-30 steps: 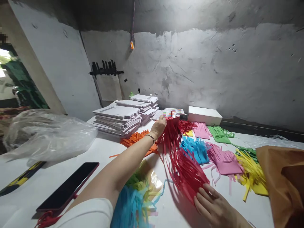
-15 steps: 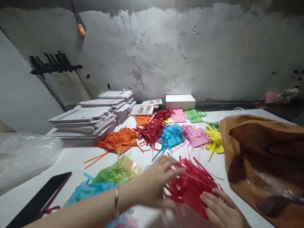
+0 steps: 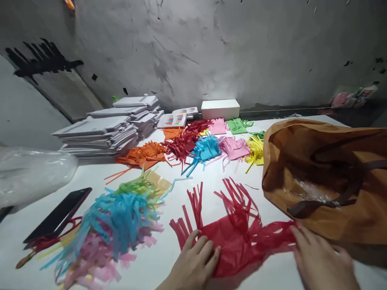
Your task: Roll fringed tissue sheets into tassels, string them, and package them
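A sheet of red fringed tissue paper (image 3: 226,241) lies partly unfolded on the table in front of me, its cut strips fanned out at the far side and at the right. My left hand (image 3: 195,262) is at its near left edge, with bent fingers holding the paper down. My right hand (image 3: 323,257) is closed on the strips at the right end, which are stretched out sideways; it is slightly blurred. To the left of my left hand is a loose pile of blue (image 3: 121,219), green and pink fringed tissue.
Folded fringed bundles in orange (image 3: 145,155), dark red, blue (image 3: 207,149), pink and yellow lie farther back. Stacks of white card (image 3: 96,127) stand at the left, a white box (image 3: 220,109) by the wall. A phone (image 3: 59,215) lies left; a brown bag (image 3: 290,161) gapes right.
My left hand has moved down onto the red tissue's left edge. My right hand has gone right, drawing strips outward, and the red paper is spread wider. The view has tilted down.
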A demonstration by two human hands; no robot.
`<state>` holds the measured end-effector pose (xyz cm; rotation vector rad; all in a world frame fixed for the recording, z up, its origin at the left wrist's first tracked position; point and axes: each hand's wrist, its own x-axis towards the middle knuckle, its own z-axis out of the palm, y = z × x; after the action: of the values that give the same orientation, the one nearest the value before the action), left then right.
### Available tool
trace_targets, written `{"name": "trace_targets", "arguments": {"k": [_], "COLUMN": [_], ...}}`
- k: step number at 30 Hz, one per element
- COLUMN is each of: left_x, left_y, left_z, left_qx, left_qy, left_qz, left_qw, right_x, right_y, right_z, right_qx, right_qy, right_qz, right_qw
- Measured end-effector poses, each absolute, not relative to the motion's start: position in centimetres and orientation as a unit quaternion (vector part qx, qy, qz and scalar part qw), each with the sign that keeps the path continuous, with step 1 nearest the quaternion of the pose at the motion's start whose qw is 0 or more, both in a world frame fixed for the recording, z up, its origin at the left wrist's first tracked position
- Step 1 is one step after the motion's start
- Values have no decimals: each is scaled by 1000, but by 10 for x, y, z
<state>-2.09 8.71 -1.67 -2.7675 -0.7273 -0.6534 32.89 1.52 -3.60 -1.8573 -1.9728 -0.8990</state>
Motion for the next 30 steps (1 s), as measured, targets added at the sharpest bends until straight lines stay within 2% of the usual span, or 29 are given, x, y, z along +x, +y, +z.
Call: {"name": "trace_targets", "arguments": {"k": [2, 4, 6, 9, 12, 15, 20, 23, 25, 27, 30], "left_x": [-15, -8, -4, -3, -12, -23, -24, -17, -13, -10, -7], "left_y": [70, 58, 50, 45, 47, 53, 61, 63, 63, 64, 70], "left_z": [-22, -25, -27, -33, -36, -31, -18, -10, -6, -4, -6], "left_qx": [-930, -921, -920, -925, -938, -947, -947, -941, -934, -926, -907], "left_qy": [-283, -308, -311, -295, -278, -277, -280, -289, -294, -289, -305], "left_qz": [-222, -228, -229, -237, -206, -156, -156, -174, -202, -242, -288], "left_qw": [82, 68, 56, 38, 34, 32, 8, -9, -17, -25, -34], "right_x": [340, 315, 263, 188, 174, 227, 300, 268, 234, 209, 202], "right_y": [-1, -7, -2, 19, 43, 56, 38, 21, 15, 15, 23], "right_z": [-17, 4, 14, 4, -24, -41, -14, 6, 6, -2, -15], "right_qx": [-664, -627, -517, -431, -546, -631, -737, -639, -512, -455, -442], "right_qy": [-669, -694, -775, -868, -813, -749, -617, -673, -796, -838, -833], "right_qz": [-308, -282, -218, -88, -67, -89, -174, -221, -150, -96, -116], "right_qw": [130, 213, 291, 231, 189, 183, 216, 299, 286, 286, 310]}}
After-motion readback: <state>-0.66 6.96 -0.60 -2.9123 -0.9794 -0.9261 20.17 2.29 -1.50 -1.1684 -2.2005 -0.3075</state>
